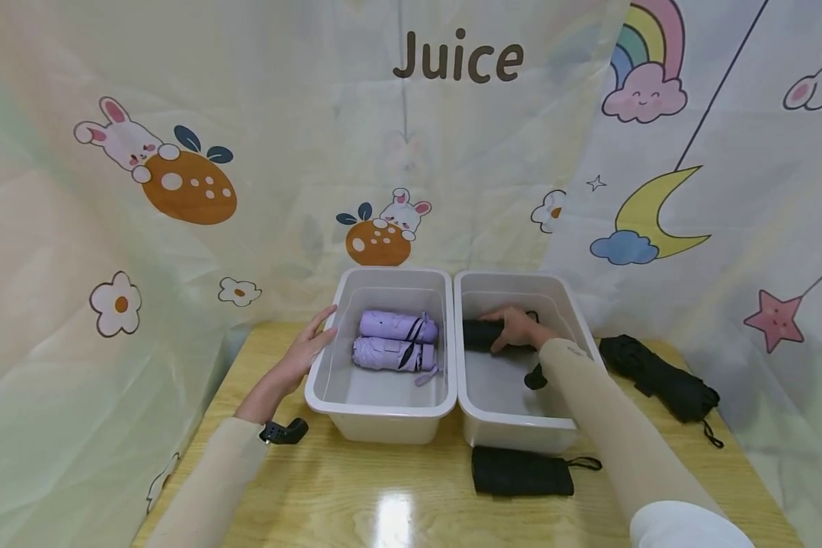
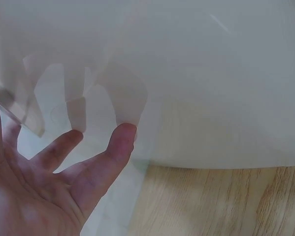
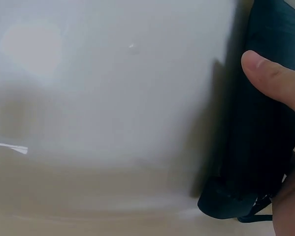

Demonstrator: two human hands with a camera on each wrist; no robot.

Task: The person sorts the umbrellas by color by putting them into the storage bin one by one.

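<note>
My right hand (image 1: 517, 327) reaches into the right white bin (image 1: 520, 420) and grips a black folded umbrella (image 1: 481, 333) lying across its far part. In the right wrist view, the thumb (image 3: 268, 76) lies over the black umbrella (image 3: 260, 123); the other fingers are mostly hidden. My left hand (image 1: 301, 354) is at the left side of the left white bin (image 1: 383, 412), its fingertips touching the outer wall, as the left wrist view also shows. Inside that bin lie two purple folded umbrellas, one (image 1: 392, 326) behind the other (image 1: 387, 354).
A black flat folded umbrella (image 1: 523, 472) with a wrist loop lies in front of the right bin. Another black umbrella (image 1: 661, 378), loosely bundled, lies right of it. The bins stand side by side on a wooden table (image 1: 342, 495), before a printed curtain (image 1: 281, 152).
</note>
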